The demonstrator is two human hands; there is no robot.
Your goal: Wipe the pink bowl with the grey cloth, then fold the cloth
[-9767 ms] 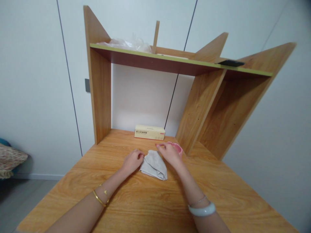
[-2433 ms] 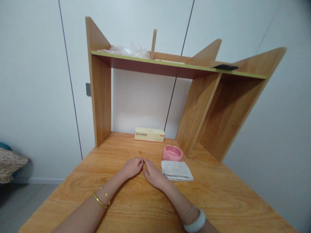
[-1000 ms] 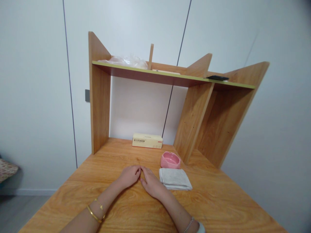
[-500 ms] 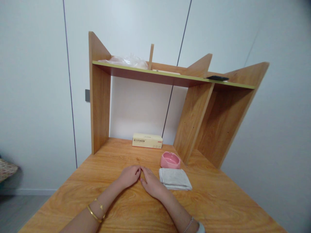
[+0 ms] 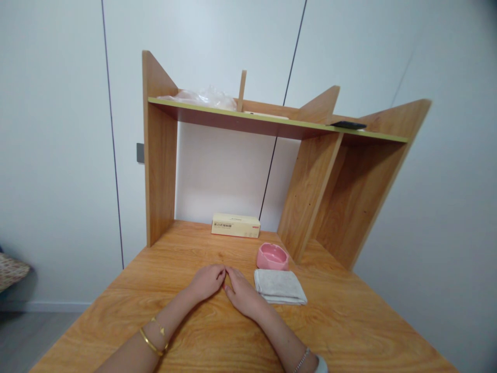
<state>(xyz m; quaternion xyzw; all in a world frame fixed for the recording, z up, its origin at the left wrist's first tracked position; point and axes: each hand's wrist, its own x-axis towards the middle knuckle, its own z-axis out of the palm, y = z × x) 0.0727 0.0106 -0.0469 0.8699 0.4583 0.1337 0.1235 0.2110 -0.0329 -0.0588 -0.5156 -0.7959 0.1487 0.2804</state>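
Note:
Both hands rest on the wooden desktop, their fingertips meeting in front of me. My left hand (image 5: 208,281) is loosely bent and open, with no object visible in it; a gold bangle and a thin gold bracelet circle that wrist. My right hand (image 5: 244,294) lies with its fingers stretched toward the left one and its thumb apart, also holding nothing visible. Just right of it is a folded grey cloth (image 5: 280,286). Behind the cloth stands a pink faceted bowl (image 5: 273,257). Farther back, a long cream box (image 5: 235,226) with printed lettering sits near the wall.
A wooden shelf unit (image 5: 236,118) rises from the back of the desk (image 5: 349,321), with upright panels on the left and right. On its shelf lie a clear plastic bag (image 5: 205,98) and a flat black object (image 5: 348,125). Patterned fabric (image 5: 11,272) shows at far left.

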